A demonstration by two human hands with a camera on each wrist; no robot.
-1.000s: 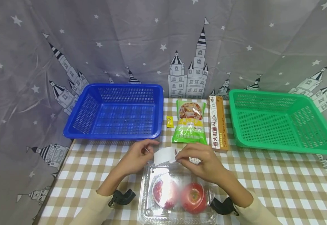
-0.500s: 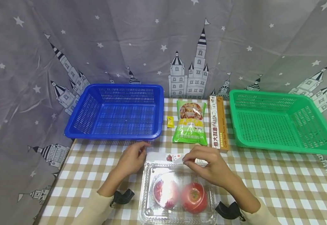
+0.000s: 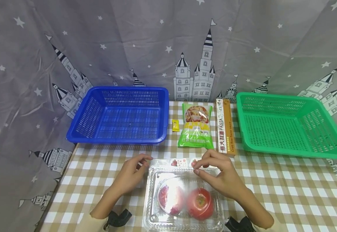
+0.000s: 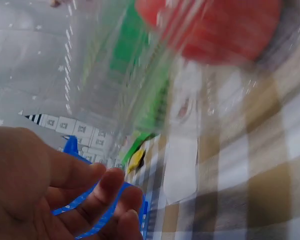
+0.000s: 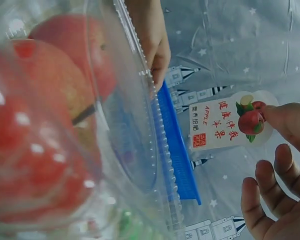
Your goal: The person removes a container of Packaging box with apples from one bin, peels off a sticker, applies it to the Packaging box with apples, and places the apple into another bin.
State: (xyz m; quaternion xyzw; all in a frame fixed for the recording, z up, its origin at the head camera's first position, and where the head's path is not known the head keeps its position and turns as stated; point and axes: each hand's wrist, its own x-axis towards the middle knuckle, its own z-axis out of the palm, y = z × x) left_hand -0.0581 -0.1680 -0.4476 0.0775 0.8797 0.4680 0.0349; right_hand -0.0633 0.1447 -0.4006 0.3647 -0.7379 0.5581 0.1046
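A clear plastic clamshell box (image 3: 183, 225) with two red apples (image 3: 200, 203) inside stands before me. A white sticker strip (image 3: 160, 162) with apple prints lies along its far edge. My right hand (image 3: 220, 172) pinches a small printed apple label (image 5: 212, 126) between thumb and finger; its rounded end shows by the thumb in the right wrist view. At the box's far left corner, my left hand (image 3: 130, 172) hovers with loosely bent fingers (image 4: 107, 192) and nothing in them. The left wrist view is partly blurred.
Behind the hands stand a blue basket (image 3: 117, 140) at left and a green basket (image 3: 296, 154) at right. Between them lie a small yellow packet (image 3: 175, 125), a green food bag (image 3: 195, 125) and a pasta box (image 3: 225, 127). A checkered cloth (image 3: 272, 193) covers the table.
The lifted white flap of the strip has come down, and more apple print shows. My right hand moved right and the left hand drew back left, away from the strip.
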